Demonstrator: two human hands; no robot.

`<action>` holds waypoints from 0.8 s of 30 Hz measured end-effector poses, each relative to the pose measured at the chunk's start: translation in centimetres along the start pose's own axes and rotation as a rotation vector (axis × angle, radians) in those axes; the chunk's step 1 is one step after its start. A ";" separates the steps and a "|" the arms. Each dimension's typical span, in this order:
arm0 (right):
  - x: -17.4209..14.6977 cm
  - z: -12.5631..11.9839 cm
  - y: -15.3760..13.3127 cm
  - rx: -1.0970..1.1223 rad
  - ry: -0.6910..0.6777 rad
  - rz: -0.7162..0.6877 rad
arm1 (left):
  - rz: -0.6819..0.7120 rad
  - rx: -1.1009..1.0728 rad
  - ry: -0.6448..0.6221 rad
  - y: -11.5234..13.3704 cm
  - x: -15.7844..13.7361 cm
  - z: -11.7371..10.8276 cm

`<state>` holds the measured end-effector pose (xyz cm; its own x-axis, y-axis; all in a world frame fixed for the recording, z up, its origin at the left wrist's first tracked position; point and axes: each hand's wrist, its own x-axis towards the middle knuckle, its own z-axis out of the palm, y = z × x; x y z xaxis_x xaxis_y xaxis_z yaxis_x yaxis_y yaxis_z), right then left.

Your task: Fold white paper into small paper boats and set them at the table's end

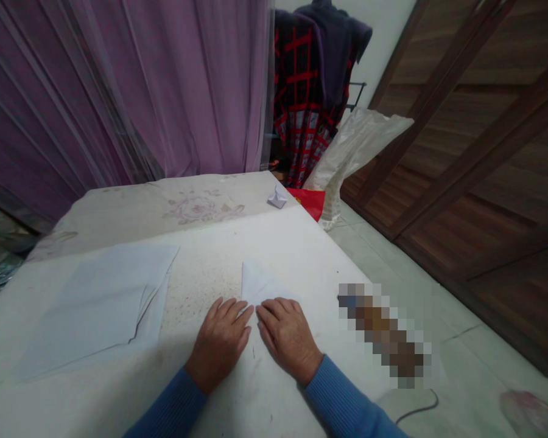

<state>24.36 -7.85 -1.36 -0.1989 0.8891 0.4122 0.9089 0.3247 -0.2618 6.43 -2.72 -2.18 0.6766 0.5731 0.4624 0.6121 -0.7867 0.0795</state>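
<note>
We rest our left hand [223, 337] and right hand [288, 336], both open, at a folded paper [259, 281], sheets [100, 304] near the table's [310, 249] left edge.

Purple curtains [210, 85] hang beside a red-and-black checked cloth [299, 67]; a pale plastic bag [351, 149] is near brown wooden doors [475, 152]

A home room: purple curtains [201, 85], wooden wardrobe [466, 158], hanging clothes [310, 67].

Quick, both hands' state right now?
Left hand: open, palm down, fingertips by the folded paper.
Right hand: open, palm down, fingers at its near edge.
</note>
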 end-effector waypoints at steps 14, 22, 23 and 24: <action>-0.6 0.3 -0.6 -0.018 -0.097 0.092 | 0.017 0.001 -0.014 -0.4 -0.2 0.1; -0.6 0.0 -0.6 -0.017 -0.111 0.104 | 0.087 -0.092 -0.026 -2.6 -1.0 0.0; -0.6 0.0 -0.7 -0.015 -0.111 0.103 | 0.072 -0.107 -0.019 -2.8 -1.1 0.0; -0.6 0.0 -0.7 -0.015 -0.110 0.103 | 0.057 -0.118 -0.013 -2.9 -1.2 0.1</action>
<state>23.88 -8.62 -1.39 -0.1423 0.9477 0.2858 0.9317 0.2256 -0.2845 3.85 -1.08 -3.02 0.7147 0.5286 0.4579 0.5203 -0.8394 0.1571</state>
